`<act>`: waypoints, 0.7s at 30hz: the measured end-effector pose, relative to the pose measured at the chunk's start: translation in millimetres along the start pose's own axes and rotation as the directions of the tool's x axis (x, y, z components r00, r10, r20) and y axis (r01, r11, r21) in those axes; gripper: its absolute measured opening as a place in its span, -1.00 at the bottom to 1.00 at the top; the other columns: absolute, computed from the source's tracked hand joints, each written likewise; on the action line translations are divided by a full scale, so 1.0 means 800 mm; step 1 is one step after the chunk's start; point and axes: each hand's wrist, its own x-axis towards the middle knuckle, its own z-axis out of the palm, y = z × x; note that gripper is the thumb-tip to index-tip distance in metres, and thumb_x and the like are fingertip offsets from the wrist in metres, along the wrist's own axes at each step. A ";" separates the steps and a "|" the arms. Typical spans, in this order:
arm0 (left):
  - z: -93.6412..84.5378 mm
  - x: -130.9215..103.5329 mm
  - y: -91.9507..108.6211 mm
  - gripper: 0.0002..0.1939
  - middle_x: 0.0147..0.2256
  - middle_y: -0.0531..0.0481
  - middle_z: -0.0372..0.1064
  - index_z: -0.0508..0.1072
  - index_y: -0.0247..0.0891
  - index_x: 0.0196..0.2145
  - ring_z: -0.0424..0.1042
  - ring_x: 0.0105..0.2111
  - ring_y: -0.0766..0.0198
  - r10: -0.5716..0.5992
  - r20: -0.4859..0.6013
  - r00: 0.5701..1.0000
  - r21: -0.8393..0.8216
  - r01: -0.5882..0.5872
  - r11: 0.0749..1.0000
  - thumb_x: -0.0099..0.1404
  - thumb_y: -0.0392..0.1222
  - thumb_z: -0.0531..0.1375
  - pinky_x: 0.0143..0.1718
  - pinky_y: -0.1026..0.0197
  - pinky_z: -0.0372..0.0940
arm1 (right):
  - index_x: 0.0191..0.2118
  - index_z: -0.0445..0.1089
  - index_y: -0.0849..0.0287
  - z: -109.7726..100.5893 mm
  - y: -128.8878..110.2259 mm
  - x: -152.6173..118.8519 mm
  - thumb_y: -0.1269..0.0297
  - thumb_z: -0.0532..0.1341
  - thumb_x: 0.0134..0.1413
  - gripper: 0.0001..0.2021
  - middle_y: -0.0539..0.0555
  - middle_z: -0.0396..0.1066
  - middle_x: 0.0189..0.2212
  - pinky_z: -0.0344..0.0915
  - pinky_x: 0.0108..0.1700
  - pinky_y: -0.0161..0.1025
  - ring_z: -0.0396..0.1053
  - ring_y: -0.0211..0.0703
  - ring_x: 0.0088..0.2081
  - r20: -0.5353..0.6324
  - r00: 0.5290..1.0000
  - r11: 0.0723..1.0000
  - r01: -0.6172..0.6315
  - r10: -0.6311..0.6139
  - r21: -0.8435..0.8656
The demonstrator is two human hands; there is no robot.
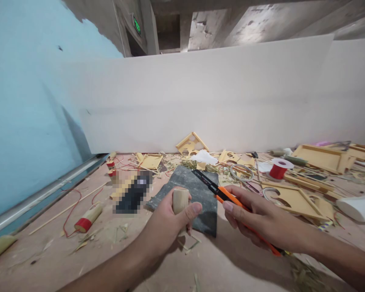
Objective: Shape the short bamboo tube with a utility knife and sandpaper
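Observation:
My left hand [167, 219] is wrapped round a short, pale bamboo piece [180, 201], held upright with its top end showing. In my right hand [258, 219] is an orange utility knife [232, 196], its dark blade [205, 180] out and pointing up and left. The blade stays apart from the bamboo. Beneath both hands lies a dark grey slab [207, 221] on the work surface. Thin bamboo shavings [190, 244] are scattered by my left hand.
A red-ended bamboo tube [89, 217] with red string lies to the left. Rightward are a red thread spool [278, 168], a tape roll [241, 172], yellow wooden frames [295, 198] and a white roll [357, 209]. A white panel [200, 97] stands behind.

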 end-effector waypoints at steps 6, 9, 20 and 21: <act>-0.003 0.000 0.003 -0.43 -0.53 0.12 0.33 0.32 -0.18 -0.18 0.29 -0.55 0.30 0.018 0.011 1.000 0.039 -0.019 0.999 0.25 0.37 0.33 -0.54 0.31 0.20 | -0.24 0.29 0.11 -0.006 0.003 0.002 -0.33 0.03 0.34 -0.46 -0.17 0.24 -0.68 0.05 -0.73 -0.44 0.05 -0.39 -0.77 0.020 1.000 0.999 -0.024 0.023 0.032; -0.003 -0.002 0.009 -0.44 -0.51 0.12 0.29 0.31 -0.19 -0.24 0.24 -0.51 0.30 0.081 0.023 0.996 0.049 -0.082 0.995 0.28 0.38 0.30 -0.47 0.28 0.17 | -0.24 0.27 0.10 -0.005 0.009 0.001 -0.31 0.06 0.34 -0.49 -0.21 0.14 -0.67 0.05 -0.69 -0.46 0.02 -0.39 -0.71 0.046 0.999 0.997 0.001 -0.004 0.071; -0.005 -0.001 0.006 -0.45 -0.42 0.10 0.32 0.30 -0.19 -0.18 0.23 -0.50 0.33 0.099 0.038 0.994 -0.002 -0.099 0.995 0.30 0.35 0.30 -0.48 0.29 0.19 | -0.07 0.29 0.10 0.001 0.017 0.004 -0.24 0.12 0.35 -0.55 -0.07 0.35 -0.49 0.29 -0.46 -0.35 0.32 -0.27 -0.52 0.120 0.990 0.971 0.041 -0.071 0.236; -0.004 -0.001 0.006 -0.44 -0.42 0.10 0.32 0.30 -0.18 -0.17 0.23 -0.53 0.35 0.081 0.050 0.995 -0.023 -0.080 0.997 0.28 0.36 0.31 -0.51 0.30 0.19 | -0.03 0.31 0.09 0.001 0.015 0.004 -0.26 0.09 0.36 -0.53 -0.05 0.40 -0.49 0.30 -0.49 -0.35 0.34 -0.27 -0.56 0.139 0.989 0.975 0.015 -0.047 0.223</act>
